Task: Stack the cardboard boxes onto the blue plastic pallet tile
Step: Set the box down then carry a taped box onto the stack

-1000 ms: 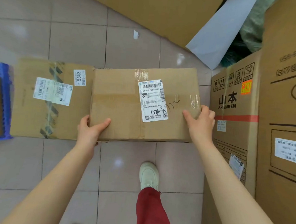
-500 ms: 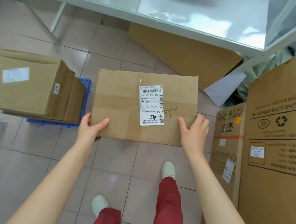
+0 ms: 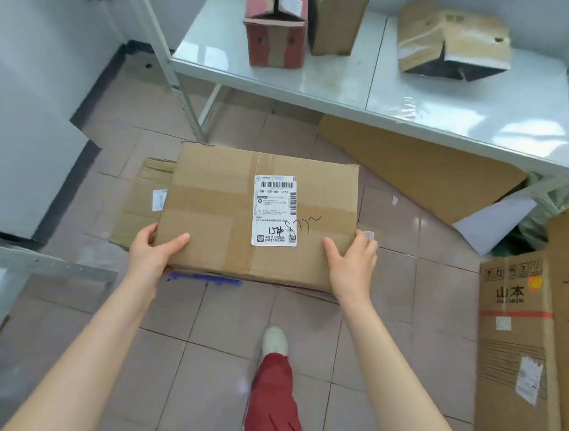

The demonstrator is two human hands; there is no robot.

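Both hands grip one cardboard box by its near corners: the left hand wraps the near left corner with the thumb lying on top, and the right hand does the same at the near right corner. Holding it at two opposite corners keeps the broad, flat box level, label up, which I judge suits setting it down flat on a stack. The box hangs over another box lying on the floor; that lower box shows only at the left, past the held one's edge. A strip of the blue pallet tile peeks out just under the near edge of the held box, so the box seems to be directly above the target, though whether it already rests on the lower box cannot be told. Far beyond, a shelf carries three worn boxes, and tall cartons stand at the right. Compared with half a second ago, the pallet and its stacked boxes, then off to the left of the carried box, now lie beneath it; the view has swung left and up, bringing the shelf top into sight, while the grip on the two corners is unchanged.
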